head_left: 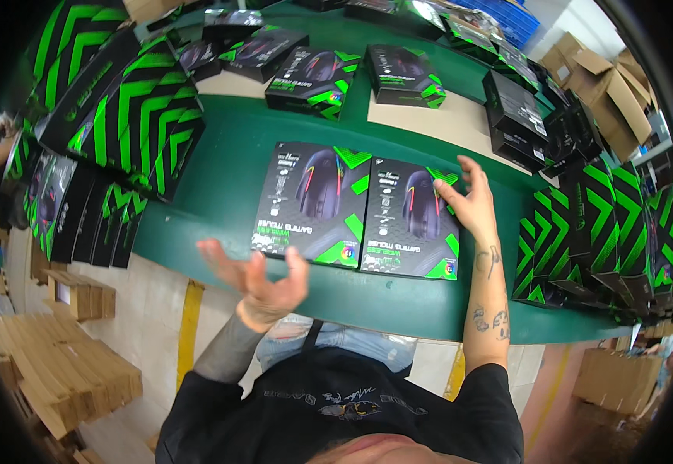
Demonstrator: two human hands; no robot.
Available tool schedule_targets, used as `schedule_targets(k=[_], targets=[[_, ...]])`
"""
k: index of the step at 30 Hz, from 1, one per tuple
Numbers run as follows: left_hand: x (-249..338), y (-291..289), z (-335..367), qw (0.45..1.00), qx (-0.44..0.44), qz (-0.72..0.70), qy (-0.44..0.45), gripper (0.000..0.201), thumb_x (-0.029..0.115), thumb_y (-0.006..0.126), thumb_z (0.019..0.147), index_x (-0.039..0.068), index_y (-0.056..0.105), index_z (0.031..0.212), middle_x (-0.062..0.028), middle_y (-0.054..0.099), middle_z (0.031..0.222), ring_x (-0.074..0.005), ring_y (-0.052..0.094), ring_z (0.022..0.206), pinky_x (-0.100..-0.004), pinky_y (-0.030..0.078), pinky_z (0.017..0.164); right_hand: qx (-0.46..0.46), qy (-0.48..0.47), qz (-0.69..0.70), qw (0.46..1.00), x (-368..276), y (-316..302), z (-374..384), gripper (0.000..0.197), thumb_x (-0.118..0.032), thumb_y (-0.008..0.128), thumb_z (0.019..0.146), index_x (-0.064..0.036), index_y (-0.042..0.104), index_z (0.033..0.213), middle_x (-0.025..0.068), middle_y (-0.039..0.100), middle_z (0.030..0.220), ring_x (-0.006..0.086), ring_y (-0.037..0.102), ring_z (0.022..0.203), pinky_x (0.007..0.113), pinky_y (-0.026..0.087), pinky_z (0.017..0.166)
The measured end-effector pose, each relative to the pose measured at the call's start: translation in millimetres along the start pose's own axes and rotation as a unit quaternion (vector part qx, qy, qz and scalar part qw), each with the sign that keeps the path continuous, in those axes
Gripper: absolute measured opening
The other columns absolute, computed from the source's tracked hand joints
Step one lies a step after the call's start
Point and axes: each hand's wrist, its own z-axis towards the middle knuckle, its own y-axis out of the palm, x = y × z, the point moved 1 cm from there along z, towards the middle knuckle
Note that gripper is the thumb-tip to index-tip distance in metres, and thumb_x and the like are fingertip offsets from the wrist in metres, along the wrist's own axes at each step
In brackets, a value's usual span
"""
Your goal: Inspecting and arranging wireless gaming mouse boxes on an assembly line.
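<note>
Two black-and-green gaming mouse boxes lie flat side by side on the green table (197, 232), printed faces up. My left hand (263, 282) is raised just off the near left corner of the left mouse box (317, 201), its fingers spread and nothing in them. At the right mouse box (410, 220), my right hand (472, 197) is at the upper right corner, with its thumb over the printed face and its other fingers stretched out past the edge. I cannot tell whether the thumb presses on the box.
More mouse boxes (313, 81) lie across the table's far side, some on brown cardboard (429, 127). Tall stacks of green-striped boxes stand at the left (143, 116) and right (584, 232). Brown cartons (66, 363) are on the floor at the left, and a blue crate (507, 19) is at the back.
</note>
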Motion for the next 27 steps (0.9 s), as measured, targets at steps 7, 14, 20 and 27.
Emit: schedule_targets(k=[7,14,20,27], targets=[[-65.4,-10.2,16.9,0.778,-0.519,-0.207,-0.286,0.112,0.034,0.086,0.059,-0.003,0.021,0.143,-0.0296,0.033,0.140,-0.0383,0.034,0.132,-0.0390,0.030,0.109,-0.296,-0.151,-0.011,0.943,-14.7,-47.6,-66.1,0.107,-0.046,0.083,0.059,-0.0005,0.029,0.141,0.0314,0.039,0.136,0.0430,0.038,0.128,0.043,0.035,0.105],[-69.6,4.2,17.0,0.854,-0.457,-0.216,-0.122,0.095,0.034,0.088,0.056,0.011,0.042,0.136,-0.0300,0.036,0.138,-0.0423,0.042,0.125,-0.0415,0.038,0.103,-0.036,-0.155,-0.030,0.987,14.0,-7.4,-136.9,0.090,-0.015,0.086,0.054,-0.0190,0.045,0.134,0.0360,0.015,0.144,0.0486,0.027,0.132,0.045,0.032,0.106],[-94.3,41.6,117.3,0.977,-0.194,-0.078,-0.040,0.090,0.017,0.081,0.064,0.001,0.033,0.139,-0.0245,0.040,0.139,-0.0416,0.042,0.126,-0.0417,0.037,0.103,0.144,-0.303,-0.050,0.941,-79.8,-39.4,-17.8,0.077,-0.010,0.077,0.065,-0.0138,0.044,0.134,0.0255,0.027,0.144,0.0424,0.042,0.124,0.043,0.044,0.096],[-18.2,16.0,154.3,0.877,-0.253,-0.404,-0.065,0.047,0.017,0.066,0.077,-0.002,0.054,0.118,-0.0199,0.054,0.125,-0.0323,0.051,0.118,-0.0418,0.038,0.101,0.111,-0.316,-0.043,0.941,-80.6,33.6,-0.6,0.047,-0.024,0.072,0.076,-0.0077,0.055,0.117,0.0209,0.046,0.129,0.0379,0.048,0.117,0.043,0.043,0.096]])
